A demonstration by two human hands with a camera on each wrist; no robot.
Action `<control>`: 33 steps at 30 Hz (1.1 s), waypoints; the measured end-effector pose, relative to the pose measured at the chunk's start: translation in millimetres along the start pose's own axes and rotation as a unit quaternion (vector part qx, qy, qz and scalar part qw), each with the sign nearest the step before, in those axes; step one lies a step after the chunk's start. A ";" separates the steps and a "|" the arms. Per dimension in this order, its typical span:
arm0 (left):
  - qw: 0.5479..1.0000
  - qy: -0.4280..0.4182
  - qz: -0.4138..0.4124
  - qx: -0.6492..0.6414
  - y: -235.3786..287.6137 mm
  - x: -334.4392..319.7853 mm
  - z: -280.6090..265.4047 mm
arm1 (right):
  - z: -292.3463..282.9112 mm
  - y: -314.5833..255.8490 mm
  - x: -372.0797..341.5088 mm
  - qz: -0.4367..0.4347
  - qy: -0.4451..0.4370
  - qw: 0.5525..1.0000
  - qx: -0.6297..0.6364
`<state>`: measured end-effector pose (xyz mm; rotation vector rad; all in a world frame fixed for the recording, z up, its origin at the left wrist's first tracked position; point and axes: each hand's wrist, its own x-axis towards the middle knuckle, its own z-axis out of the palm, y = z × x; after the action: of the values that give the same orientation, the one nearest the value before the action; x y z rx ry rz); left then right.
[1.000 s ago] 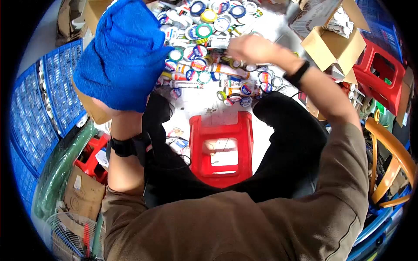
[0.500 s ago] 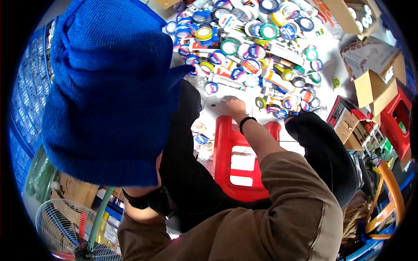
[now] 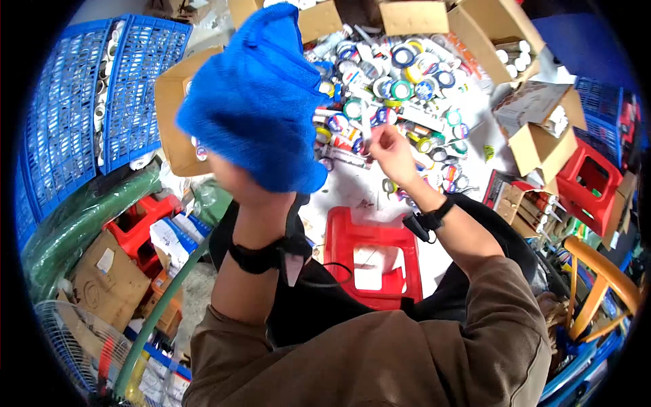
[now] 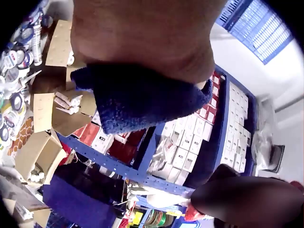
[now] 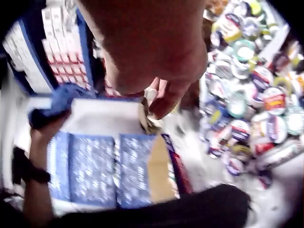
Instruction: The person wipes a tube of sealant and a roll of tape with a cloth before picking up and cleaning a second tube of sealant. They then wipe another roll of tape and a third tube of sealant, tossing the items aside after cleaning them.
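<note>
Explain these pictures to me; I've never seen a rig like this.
There is no machine here: a person is working bare-handed. One picture comes from a camera worn on the head, looking down; the other two come from cameras on the left and right wrists. Tape rolls and tubes lie heaped on a white surface beyond a red stool. A blue cloth covers much of the left hand, hiding its fingers. The right hand pinches a small white piece, too blurred to name.

Tape rolls (image 3: 425, 88) right of cloth (image 3: 258, 102), beyond stool (image 3: 343, 234)
</note>
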<state>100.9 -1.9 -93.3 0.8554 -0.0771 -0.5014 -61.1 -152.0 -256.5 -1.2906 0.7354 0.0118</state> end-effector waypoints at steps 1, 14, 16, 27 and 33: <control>0.999 0.028 -0.020 0.023 -2.7 -3.4 -1.1 | -4.8 -39.6 -2.6 -0.056 0.027 0.995 0.082; 0.994 -0.010 -0.112 0.000 -3.3 -52.8 86.8 | 58.6 -195.9 -138.0 -0.410 0.153 0.853 -0.286; 0.993 0.003 -0.120 0.016 5.1 -47.9 83.9 | 60.6 -195.1 -149.2 -0.354 0.127 0.890 -0.259; 0.962 -0.129 -0.143 -0.195 20.0 -53.1 71.5 | 71.2 -192.1 -172.9 -0.323 0.175 0.928 0.060; 0.972 -0.222 -0.059 -0.046 29.0 -62.4 82.0 | 75.3 -209.7 -177.8 -0.373 0.200 0.904 0.059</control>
<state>35.8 -15.4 -9.4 0.6466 -0.4129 -0.7963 -78.2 -82.9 19.6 -1.4014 0.5271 -0.9313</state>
